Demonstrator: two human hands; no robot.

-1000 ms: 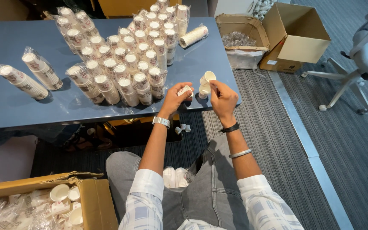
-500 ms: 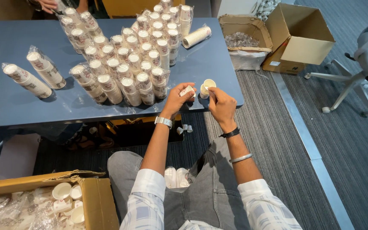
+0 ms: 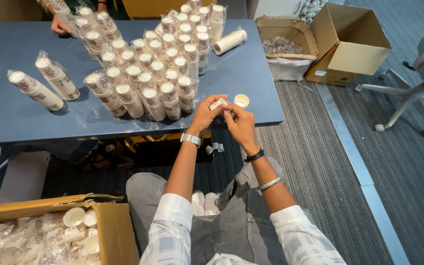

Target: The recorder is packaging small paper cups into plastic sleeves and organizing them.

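My left hand (image 3: 204,114) and my right hand (image 3: 240,122) meet over the front edge of the blue table (image 3: 6,113), both pinching a small stack of white paper cups (image 3: 218,103). A single upright paper cup (image 3: 241,100) stands on the table just right of my hands. Behind them stand several plastic-wrapped sleeves of paper cups (image 3: 153,64) packed close together. More cups (image 3: 204,202) rest in my lap between my knees.
A cardboard box of loose cups (image 3: 50,230) sits at lower left. Two open cardboard boxes (image 3: 320,44) stand on the floor at right, beside an office chair base (image 3: 408,98). Another person's hand (image 3: 57,24) holds a sleeve at the table's far side.
My right hand has let go of the single cup, which now stands on the table, and has joined my left hand on the small stack.
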